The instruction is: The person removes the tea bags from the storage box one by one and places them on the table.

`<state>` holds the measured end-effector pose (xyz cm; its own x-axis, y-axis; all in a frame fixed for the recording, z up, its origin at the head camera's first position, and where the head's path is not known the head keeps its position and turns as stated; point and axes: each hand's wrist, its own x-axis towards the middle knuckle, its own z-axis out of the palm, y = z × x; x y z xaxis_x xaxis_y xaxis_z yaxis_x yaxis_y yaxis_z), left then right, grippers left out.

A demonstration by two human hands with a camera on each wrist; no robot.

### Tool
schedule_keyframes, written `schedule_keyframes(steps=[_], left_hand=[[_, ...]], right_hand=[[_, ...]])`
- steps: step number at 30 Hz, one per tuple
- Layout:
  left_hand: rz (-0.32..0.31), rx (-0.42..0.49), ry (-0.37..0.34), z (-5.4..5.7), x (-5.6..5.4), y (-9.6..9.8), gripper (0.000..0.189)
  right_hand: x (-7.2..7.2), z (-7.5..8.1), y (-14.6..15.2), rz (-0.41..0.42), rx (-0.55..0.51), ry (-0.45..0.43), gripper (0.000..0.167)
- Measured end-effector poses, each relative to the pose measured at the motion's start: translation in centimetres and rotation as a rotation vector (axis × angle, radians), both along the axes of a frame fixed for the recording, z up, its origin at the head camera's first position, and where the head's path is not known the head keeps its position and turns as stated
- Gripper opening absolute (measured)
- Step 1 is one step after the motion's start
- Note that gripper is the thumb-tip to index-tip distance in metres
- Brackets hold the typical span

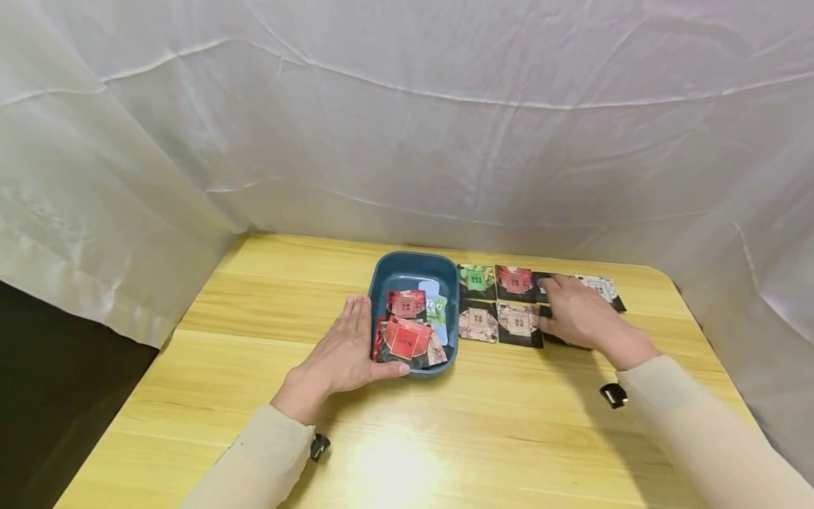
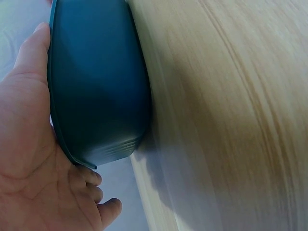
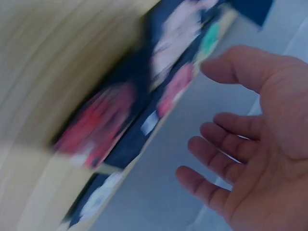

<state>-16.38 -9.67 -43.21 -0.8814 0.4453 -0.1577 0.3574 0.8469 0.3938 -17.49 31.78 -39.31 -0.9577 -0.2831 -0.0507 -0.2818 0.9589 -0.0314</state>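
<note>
A dark blue plastic box (image 1: 415, 263) stands on the table, holding several tea sachets, with a red and black one (image 1: 405, 342) on top. My left hand (image 1: 343, 350) rests against its left side, fingers straight and thumb along the near rim. The left wrist view shows that palm beside the outer wall of the box (image 2: 96, 72). My right hand (image 1: 581, 311) hovers over the right part of two rows of sachets, hiding some of them. Nothing shows between its spread thumb and loosely bent fingers in the right wrist view, where a red sachet (image 3: 98, 125) is blurred.
Right of the box lie a green sachet (image 1: 477, 281), a dark red one (image 1: 515, 283) and two pale flowered ones, the nearer-left one (image 1: 478, 322) beside the box. A white and black sachet (image 1: 600, 288) lies at the far right. Pale curtains (image 1: 407, 141) hang behind the wooden table (image 1: 483, 431).
</note>
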Motion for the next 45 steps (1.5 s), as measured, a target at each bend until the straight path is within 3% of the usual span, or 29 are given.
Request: schedule_keyframes(steps=[5, 12, 23, 29, 34, 41, 45], left_hand=[[0.006, -0.003, -0.007, 0.0, 0.0, 0.0, 0.144], [0.010, 0.000, -0.015, 0.0, 0.1, 0.1, 0.144], [-0.011, 0.006, 0.003, 0.1, 0.1, -0.1, 0.142], [-0.011, 0.003, -0.002, 0.0, 0.1, 0.0, 0.142], [-0.005, 0.002, -0.014, -0.1, 0.1, 0.1, 0.142], [0.000, 0.009, -0.008, -0.1, 0.1, 0.0, 0.142], [-0.004, 0.000, -0.006, 0.0, 0.1, -0.1, 0.142]], right_hand=[[-0.1, 0.7, -4.4, 0.053, -0.099, 0.050, 0.077], [-0.4, 0.8, -10.9, 0.117, -0.159, 0.049, 0.087], [-0.6, -1.3, -18.1, 0.293, -0.030, -0.004, 0.111], [-1.0, -2.7, -19.4, 0.282, 0.070, -0.018, 0.112], [-1.8, -3.3, -19.2, 0.218, 0.095, 0.020, 0.100], [-2.5, -2.2, -18.9, 0.202, 0.011, -0.038, 0.100], [-2.5, -1.2, -19.1, 0.255, -0.050, -0.101, 0.104]])
